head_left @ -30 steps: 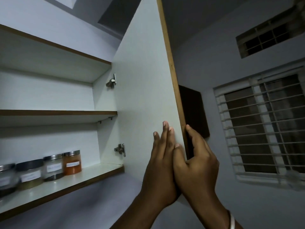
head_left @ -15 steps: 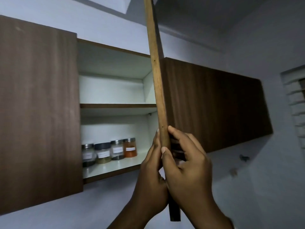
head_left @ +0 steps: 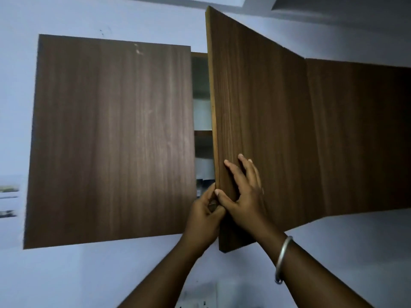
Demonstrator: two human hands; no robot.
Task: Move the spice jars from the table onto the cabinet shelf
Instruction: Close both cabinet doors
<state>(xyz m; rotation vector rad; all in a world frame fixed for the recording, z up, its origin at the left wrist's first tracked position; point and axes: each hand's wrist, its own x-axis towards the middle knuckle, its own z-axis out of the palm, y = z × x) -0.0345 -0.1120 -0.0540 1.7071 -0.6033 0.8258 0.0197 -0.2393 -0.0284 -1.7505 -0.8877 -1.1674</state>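
Both hands are up at the cabinet door (head_left: 255, 121), which is seen standing ajar with only a narrow gap left beside the shut left door (head_left: 111, 138). The door's long axis runs upright, and its free edge is swung out from the wall toward the camera. The right hand (head_left: 242, 196) is laid flat on the door's wood-grain front, fingers (head_left: 246, 165) spread and extended, thumb hooked at the edge. The left hand (head_left: 205, 215) is curled round that same edge low down, its fingertips hidden behind the panel. A metal bangle (head_left: 283, 258) is worn on the right wrist. Through the gap, white shelf backing and a brown shelf edge (head_left: 202, 133) are glimpsed. Something small and glassy shows low in the gap, too blurred to be called a spice jar; the jars cannot otherwise be made out.
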